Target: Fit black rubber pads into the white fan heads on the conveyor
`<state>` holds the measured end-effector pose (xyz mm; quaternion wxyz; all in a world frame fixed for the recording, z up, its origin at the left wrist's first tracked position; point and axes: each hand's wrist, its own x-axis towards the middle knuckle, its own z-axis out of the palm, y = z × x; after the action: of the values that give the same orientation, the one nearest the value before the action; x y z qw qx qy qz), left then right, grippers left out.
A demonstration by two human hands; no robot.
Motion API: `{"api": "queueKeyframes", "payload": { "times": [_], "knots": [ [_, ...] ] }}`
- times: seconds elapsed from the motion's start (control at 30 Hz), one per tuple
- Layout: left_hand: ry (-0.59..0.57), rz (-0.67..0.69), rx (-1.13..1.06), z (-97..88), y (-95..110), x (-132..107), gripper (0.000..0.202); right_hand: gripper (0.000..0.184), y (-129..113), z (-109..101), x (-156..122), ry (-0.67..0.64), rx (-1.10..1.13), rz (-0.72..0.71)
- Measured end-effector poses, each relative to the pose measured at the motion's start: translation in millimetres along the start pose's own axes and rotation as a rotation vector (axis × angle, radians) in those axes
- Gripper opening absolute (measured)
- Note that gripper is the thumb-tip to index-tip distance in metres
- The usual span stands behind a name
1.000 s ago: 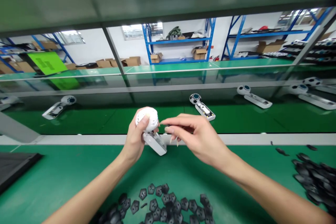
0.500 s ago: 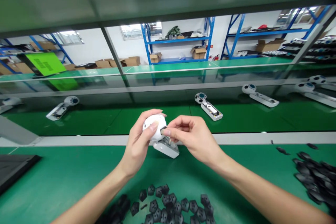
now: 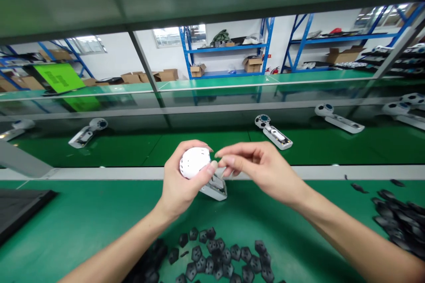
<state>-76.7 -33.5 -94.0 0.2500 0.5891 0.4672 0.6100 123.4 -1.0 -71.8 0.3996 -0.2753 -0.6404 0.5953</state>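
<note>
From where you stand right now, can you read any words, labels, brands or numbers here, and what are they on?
The green board: dark markings, too blurred to read.
The white ball-ended device in the left hand: nothing readable shows.
The cardboard boxes: nothing readable.

Probably rubber pentagonal pieces litter the green bench.

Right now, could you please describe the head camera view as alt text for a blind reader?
A left hand holds a white ball-shaped device with a grey handle at a green workbench, the right hand close beside it. Black five-sided pieces lie scattered below.
</note>
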Motion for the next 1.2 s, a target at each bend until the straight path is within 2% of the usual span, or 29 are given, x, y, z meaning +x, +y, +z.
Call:
{"api": "queueKeyframes", "payload": {
  "times": [0.1, 0.23, 0.3, 0.37, 0.43, 0.57, 0.67, 0.73, 0.8, 0.9, 0.97, 1.07, 1.2],
  "knots": [
    [-0.011, -0.03, -0.061, -1.2, -8, 1, 0.035, 0.025, -1, -9, 3, 0.099, -0.092, -0.006],
    [-0.026, -0.054, -0.154, -2.4, -14, 4, 0.036, 0.019, 0, -9, 2, 0.07, -0.136, 0.054],
    [-0.035, -0.06, -0.172, -2.0, -15, 7, 0.036, 0.017, 1, -5, -1, -0.035, -0.183, 0.132],
    [-0.021, -0.088, -0.168, -0.7, -14, 9, 0.04, 0.016, 2, 1, -6, -0.226, -0.279, 0.249],
    [0.009, -0.134, -0.181, 1.2, -13, 11, 0.045, 0.015, 6, 9, -12, -0.382, -0.464, 0.296],
    [0.094, -0.282, -0.297, 3.2, -16, 20, 0.052, 0.014, 20, 24, -19, -0.427, -0.897, 0.118],
    [0.204, -0.425, -0.426, 1.3, -24, 30, 0.051, 0.012, 28, 28, -19, -0.521, -0.996, 0.038],
    [0.233, -0.558, -0.517, -1.4, -31, 37, 0.038, 0.009, 30, 28, -18, -0.595, -1.025, -0.017],
    [0.15, -0.727, -0.58, -4.4, -35, 41, 0.026, 0.005, 29, 27, -18, -0.648, -1.07, -0.065],
    [-0.033, -0.901, -0.618, -7.7, -34, 42, 0.041, 0.005, 26, 27, -19, -0.706, -1.159, -0.115],
    [-0.111, -0.92, -0.624, -8.8, -29, 40, 0.046, 0.008, 26, 28, -20, -0.733, -1.216, -0.145],
    [-0.173, -0.9, -0.593, -11.2, -22, 41, 0.034, 0.011, 29, 30, -20, -0.767, -1.283, -0.228],
    [-0.068, -0.898, -0.526, -18.6, -20, 47, 0.016, 0.015, 37, 36, -24, -0.756, -1.361, -0.42]
  ]
}}
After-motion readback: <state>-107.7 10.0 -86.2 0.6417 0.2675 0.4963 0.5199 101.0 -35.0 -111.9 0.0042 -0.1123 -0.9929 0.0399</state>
